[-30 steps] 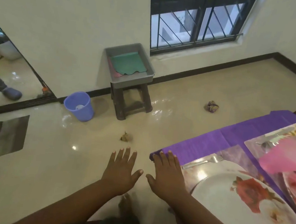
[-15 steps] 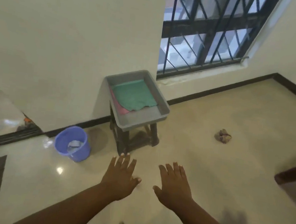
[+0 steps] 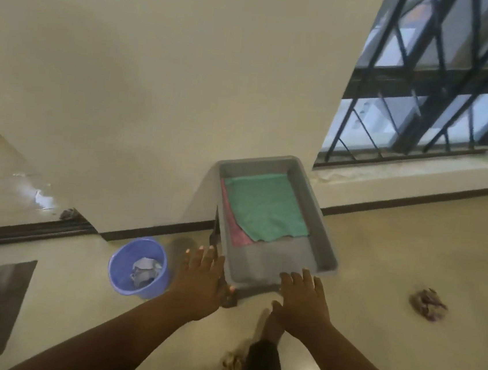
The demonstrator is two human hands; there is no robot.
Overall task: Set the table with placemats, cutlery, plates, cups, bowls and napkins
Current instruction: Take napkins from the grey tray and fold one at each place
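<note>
The person has turned away from the laid table — now out of view — and closed in on a grey tub (image 3: pixel 325 247) that was farther off a moment ago, likely to fetch napkins. Both the left hand (image 3: pixel 199 282) and right hand (image 3: pixel 302 302) reach forward empty, fingers straight and slightly spread. Folded green cloth (image 3: pixel 264 206) over pink cloth (image 3: pixel 233 229) lies in the tub just beyond the fingertips.

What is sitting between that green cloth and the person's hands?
In the head view, only the bare grey bottom and near rim of the tub lie between the green cloth and the open left hand and right hand.
</note>
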